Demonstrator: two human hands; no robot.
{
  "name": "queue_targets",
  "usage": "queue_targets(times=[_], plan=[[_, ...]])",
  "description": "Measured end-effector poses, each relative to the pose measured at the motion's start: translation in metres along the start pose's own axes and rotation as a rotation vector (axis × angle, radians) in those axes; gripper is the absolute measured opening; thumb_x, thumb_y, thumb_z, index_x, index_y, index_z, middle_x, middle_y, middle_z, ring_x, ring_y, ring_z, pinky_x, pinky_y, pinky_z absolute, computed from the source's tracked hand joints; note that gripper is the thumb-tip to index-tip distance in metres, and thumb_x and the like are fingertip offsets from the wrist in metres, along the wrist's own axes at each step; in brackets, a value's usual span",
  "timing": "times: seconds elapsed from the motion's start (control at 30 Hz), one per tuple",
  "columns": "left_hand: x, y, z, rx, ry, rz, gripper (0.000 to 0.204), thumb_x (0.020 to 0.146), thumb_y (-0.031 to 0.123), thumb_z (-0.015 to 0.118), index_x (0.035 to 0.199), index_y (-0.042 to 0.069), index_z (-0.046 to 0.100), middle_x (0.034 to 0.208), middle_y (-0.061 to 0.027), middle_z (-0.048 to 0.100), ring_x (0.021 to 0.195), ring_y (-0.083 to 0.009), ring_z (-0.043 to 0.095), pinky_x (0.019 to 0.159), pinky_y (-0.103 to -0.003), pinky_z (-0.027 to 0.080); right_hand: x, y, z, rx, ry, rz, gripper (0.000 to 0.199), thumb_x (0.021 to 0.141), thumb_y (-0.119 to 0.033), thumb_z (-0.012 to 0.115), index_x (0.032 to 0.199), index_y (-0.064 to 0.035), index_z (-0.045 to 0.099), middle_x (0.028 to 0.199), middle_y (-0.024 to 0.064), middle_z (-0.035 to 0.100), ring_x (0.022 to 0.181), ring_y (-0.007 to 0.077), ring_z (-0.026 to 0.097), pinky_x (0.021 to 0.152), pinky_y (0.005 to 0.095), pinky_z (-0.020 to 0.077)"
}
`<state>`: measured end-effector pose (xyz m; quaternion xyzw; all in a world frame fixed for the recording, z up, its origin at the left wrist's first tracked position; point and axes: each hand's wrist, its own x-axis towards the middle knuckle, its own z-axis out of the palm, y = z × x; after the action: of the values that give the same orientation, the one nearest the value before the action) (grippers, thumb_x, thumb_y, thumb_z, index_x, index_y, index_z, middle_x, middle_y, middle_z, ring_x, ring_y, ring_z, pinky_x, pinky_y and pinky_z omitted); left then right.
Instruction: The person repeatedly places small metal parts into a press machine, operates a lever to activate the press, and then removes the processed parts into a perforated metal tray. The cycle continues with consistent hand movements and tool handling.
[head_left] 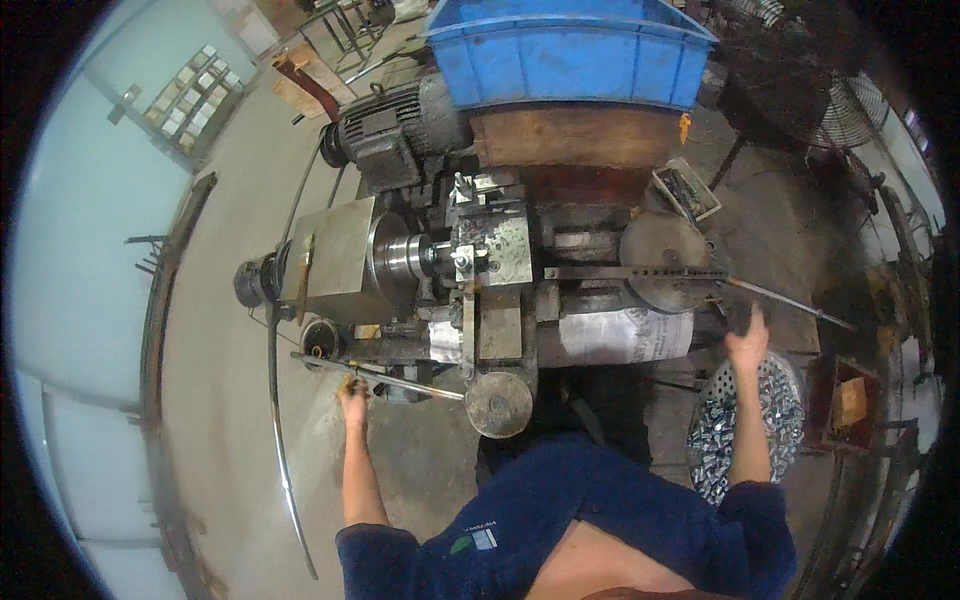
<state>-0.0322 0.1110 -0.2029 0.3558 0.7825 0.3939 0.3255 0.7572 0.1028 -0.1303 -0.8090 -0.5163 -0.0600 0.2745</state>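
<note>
Left hand [352, 388] at 7 o'clock, fingers closed round end of long lever rod [385, 378]. Right hand [748, 340] at 4 o'clock gripping dark handle (grip partly hidden) beside basket of small metal parts [775, 420]. Beyond: lathe chuck [405, 256], blue crate [570, 50] at 12.

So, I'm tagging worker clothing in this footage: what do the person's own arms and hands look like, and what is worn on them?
Both forearms are bare. The left hand and right hand wear no gloves. Dark navy fleece-like sleeves are pushed up to about the elbows, part of a navy top with a small light patch on the chest. No watch or rings can be made out.
</note>
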Motion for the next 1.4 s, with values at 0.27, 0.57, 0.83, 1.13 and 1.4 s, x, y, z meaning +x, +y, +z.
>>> queue_targets(times=[0.27,0.57,0.83,1.13,1.4], plan=[[-0.002,0.008,0.068,1.186,-0.108,0.196,0.047,0.077,0.05,0.052,0.088,0.005,0.061,0.087,-0.0144,0.063,0.085,-0.0292,0.061,0.072,-0.042,0.048,-0.071,-0.032,0.01,0.291,-0.211,0.041,0.04,0.057,-0.011,0.058,0.095,0.0006,0.061,0.099,0.019,0.06,0.095,0.0324,0.057,0.084,0.0331,0.0435],[-0.007,-0.018,0.087,1.086,-0.207,0.127,0.053,0.074,0.051,0.056,0.103,0.006,0.055,0.099,-0.0174,0.06,0.092,-0.0322,0.059,0.078,-0.042,0.047,-0.049,-0.088,-0.025,0.277,-0.29,-0.041,0.035,0.056,-0.013,0.057,0.088,0.0,0.063,0.086,0.0181,0.062,0.082,0.0306,0.061,0.072,0.0339,0.0475],[-0.003,-0.028,0.048,0.823,-0.367,0.055,0.06,0.078,0.053,0.052,0.109,0.002,0.052,0.091,-0.0194,0.062,0.083,-0.0307,0.062,0.074,-0.039,0.048,0.041,-0.226,-0.057,0.493,-0.324,-0.47,0.035,0.056,-0.011,0.059,0.09,-0.002,0.063,0.087,0.0155,0.061,0.082,0.0321,0.059,0.074,0.0358,0.0467],[-0.051,0.141,-0.105,0.195,0.06,0.385,0.032,0.086,0.025,0.051,0.105,0.0,0.058,0.072,-0.009,0.061,0.064,-0.0146,0.059,0.057,-0.028,0.046,0.036,-0.489,0.027,0.05,-0.686,-0.986,0.022,0.052,-0.019,0.06,0.07,-0.0071,0.067,0.094,0.0144,0.061,0.092,0.0315,0.051,0.083,0.0361,0.042],[-0.101,0.088,-0.133,0.869,0.58,0.02,0.05,0.072,0.046,0.062,0.095,0.002,0.057,0.085,-0.0194,0.061,0.082,-0.0354,0.059,0.072,-0.042,0.045,0.023,-0.503,0.033,-0.023,-0.651,-1.127,0.026,0.058,-0.021,0.065,0.079,-0.0055,0.066,0.087,0.0119,0.063,0.091,0.0279,0.054,0.081,0.0354,0.0421]])
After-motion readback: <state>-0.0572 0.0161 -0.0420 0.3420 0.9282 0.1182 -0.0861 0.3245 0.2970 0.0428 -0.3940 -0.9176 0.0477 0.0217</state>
